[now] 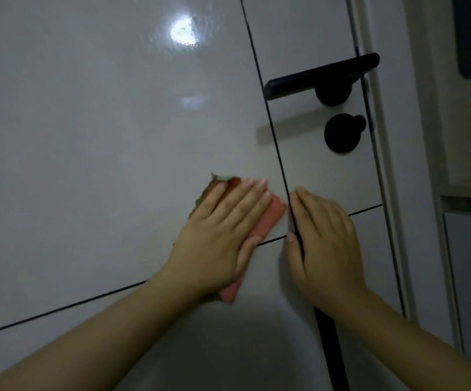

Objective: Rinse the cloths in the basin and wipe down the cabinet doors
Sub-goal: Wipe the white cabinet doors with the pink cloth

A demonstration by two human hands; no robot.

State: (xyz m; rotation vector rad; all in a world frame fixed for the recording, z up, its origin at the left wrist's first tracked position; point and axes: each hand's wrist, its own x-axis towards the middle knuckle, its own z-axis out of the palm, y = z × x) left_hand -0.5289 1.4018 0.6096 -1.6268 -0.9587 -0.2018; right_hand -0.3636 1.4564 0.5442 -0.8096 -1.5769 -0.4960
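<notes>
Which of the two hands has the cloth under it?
The left hand: it presses the pink cloth flat against the door. The right hand rests bare on the panel seam, no cloth beneath it.

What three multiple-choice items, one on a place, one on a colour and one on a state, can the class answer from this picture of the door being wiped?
1. Where is the cloth?
A. Under the left hand, on the door
B. Hanging on the handle
C. Under the right hand

2. What colour are the handle and the knob below it?
A. Silver
B. Black
C. White

3. How does the right hand lie?
A. Curled round the handle
B. Clenched in a fist
C. Flat on the door, fingers straight

Answers:
1 A: pink cloth shows around the left hand's fingers.
2 B: both are dark against the pale door.
3 C: its fingers lie straight along the dark seam, holding nothing.
</notes>
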